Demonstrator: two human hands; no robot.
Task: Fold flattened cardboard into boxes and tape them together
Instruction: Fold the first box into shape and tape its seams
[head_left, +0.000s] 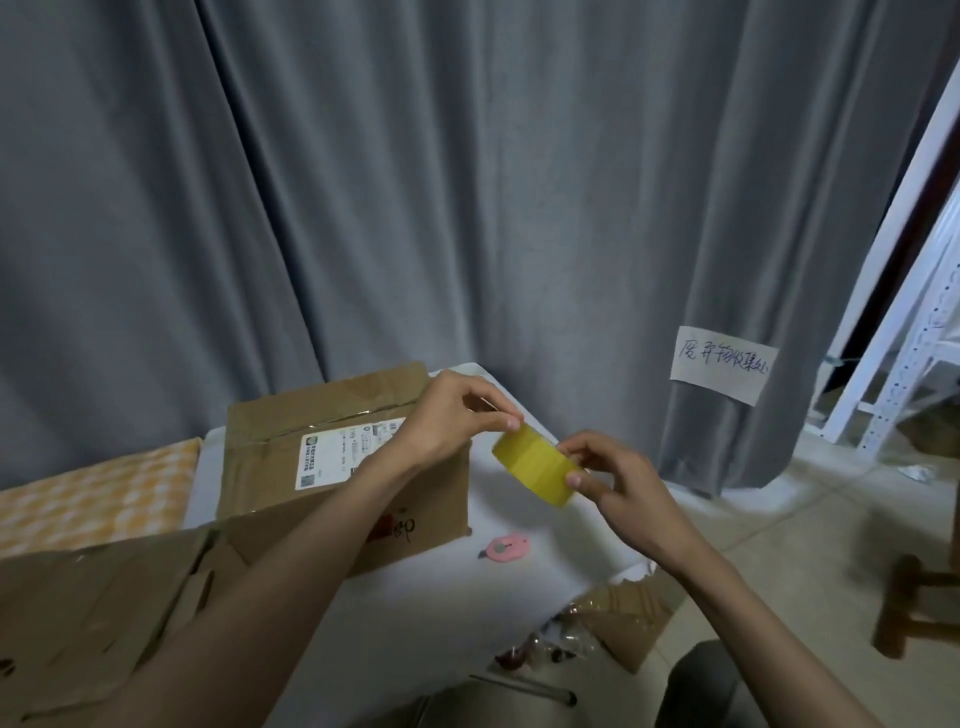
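Both hands hold the yellow tape roll (535, 464) above the white table (441, 587), left hand (447, 415) pinching its top edge w/ fingertips, right hand (608, 475) gripping its side, w/ the flattened cardboard box (311, 447) just behind and pink cutter (506, 547) below.

Both hands (left (451, 415), right (613, 475)) grip yellow tape roll (532, 462).

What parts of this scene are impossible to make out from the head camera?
- Shipping label print on the cardboard box: too small.
- Loose end of the yellow tape roll: hidden under the left hand fingertips.
- Roll's far side: covered by the right hand.
- Flattened cardboard: cut off by the left edge.
- Wooden object: blurred.
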